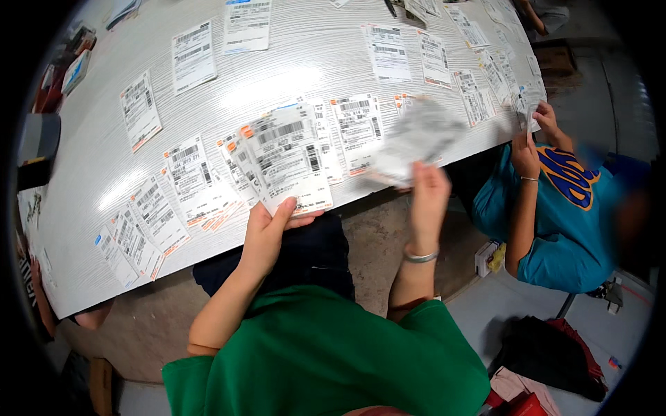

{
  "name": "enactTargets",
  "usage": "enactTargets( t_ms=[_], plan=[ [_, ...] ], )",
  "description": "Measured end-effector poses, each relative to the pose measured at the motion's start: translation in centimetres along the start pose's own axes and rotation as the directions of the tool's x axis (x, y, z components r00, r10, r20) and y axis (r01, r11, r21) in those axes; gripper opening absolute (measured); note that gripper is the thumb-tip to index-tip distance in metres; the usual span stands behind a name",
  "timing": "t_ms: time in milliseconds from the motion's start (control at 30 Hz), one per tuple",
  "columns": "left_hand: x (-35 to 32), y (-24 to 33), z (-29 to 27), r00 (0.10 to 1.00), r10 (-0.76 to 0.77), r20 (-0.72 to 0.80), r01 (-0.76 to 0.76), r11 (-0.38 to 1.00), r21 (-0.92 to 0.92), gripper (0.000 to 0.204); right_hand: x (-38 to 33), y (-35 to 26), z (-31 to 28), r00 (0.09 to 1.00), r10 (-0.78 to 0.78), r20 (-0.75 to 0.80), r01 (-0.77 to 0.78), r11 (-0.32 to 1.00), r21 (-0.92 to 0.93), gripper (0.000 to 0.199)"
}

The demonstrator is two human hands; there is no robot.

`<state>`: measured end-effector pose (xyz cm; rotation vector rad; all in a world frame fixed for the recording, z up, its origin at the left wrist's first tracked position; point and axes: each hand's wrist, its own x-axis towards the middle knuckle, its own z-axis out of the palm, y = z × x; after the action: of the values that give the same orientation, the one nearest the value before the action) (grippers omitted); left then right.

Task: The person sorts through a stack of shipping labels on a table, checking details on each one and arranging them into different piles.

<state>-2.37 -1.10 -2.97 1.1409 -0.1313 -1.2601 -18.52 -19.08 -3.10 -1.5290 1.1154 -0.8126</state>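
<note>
My left hand (pixel 269 232) grips a stack of shipping labels (pixel 286 156) by its lower edge, thumb on top, above the near edge of the table. My right hand (pixel 429 188), a bangle on its wrist, pinches a single shipping label (pixel 416 142) that is smeared by motion. Under and beside it lie label piles, one of them (pixel 357 132) between my two hands. Left of my left hand, more overlapping labels (pixel 191 170) spread along the near edge. What lies under the held stack is partly hidden.
The white wood-grain table (pixel 277 76) carries further label piles (pixel 194 55) toward its far side. At the right, a co-worker in a teal shirt (pixel 565 236) holds papers over the table edge. A black item (pixel 38 149) stands at the left edge. Dark clothing (pixel 548 357) lies lower right.
</note>
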Motion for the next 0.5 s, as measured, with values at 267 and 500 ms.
enactTargets(
  t_ms=[267,500],
  plan=[
    [2.8,0.0,3.8,1.0,-0.025,0.012,0.024,0.999,0.03,0.034,5.4,2.1,-5.1,0.985,-0.135,-0.111,0.07,0.886,-0.458,0.02],
    [4.5,-0.7,5.4,0.999,-0.012,0.044,0.012,1.0,0.016,0.032,2.4,-0.1,-2.1,0.979,-0.196,-0.049,0.157,0.892,-0.424,0.015]
  ],
)
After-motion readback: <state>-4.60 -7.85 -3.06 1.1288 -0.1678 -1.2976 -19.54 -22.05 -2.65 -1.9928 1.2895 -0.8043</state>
